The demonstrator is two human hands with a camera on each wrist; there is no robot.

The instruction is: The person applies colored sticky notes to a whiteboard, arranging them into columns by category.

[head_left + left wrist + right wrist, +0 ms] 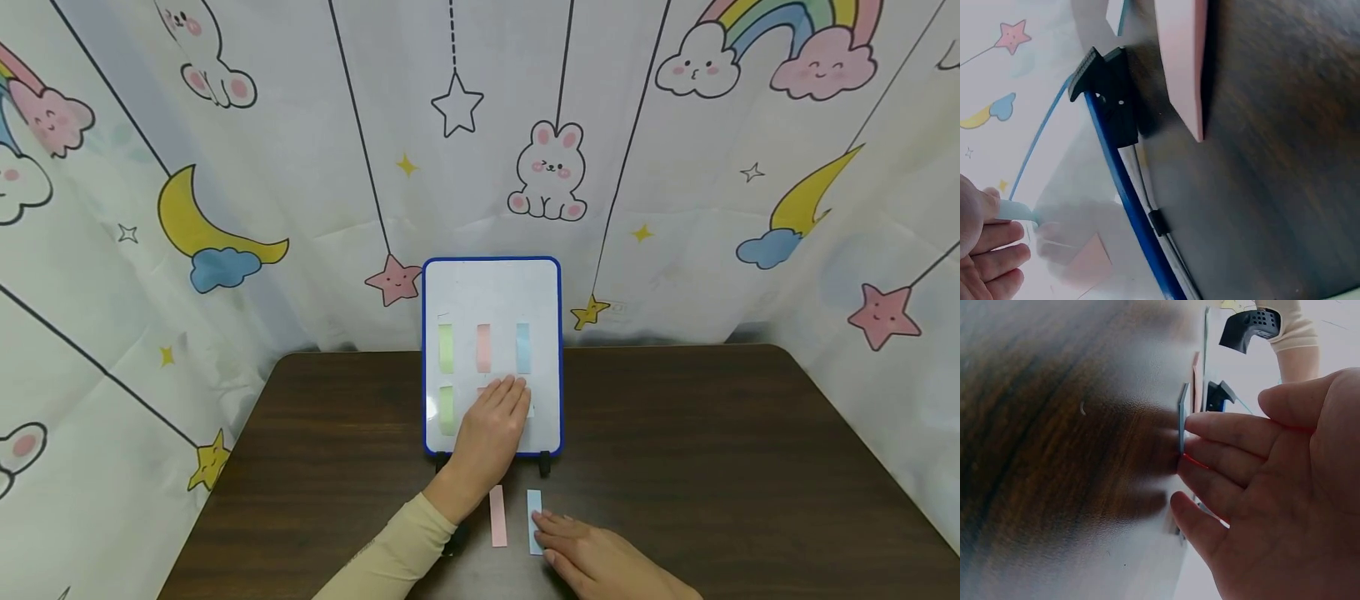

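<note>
My left hand [491,421] is at the lower right of the whiteboard [495,296], its back to the head camera. A light blue paper strip [1017,211] sticks out between its thumb and forefinger, one end bent near the board; the grip is partly hidden. The fingers partly cover a lower pink strip [1092,259] on the board. On the table my right hand [588,554] rests, fingers extended, fingertips touching the edge of a flat blue strip [534,521]. Left of that strip lies a pink strip [498,517].
The board leans on a black-footed stand [544,463] on the dark wooden table [675,433]. An upper row holds green [446,348], pink [483,348] and blue [522,348] strips, with another green strip [447,410] below. A patterned curtain [300,125] surrounds the table.
</note>
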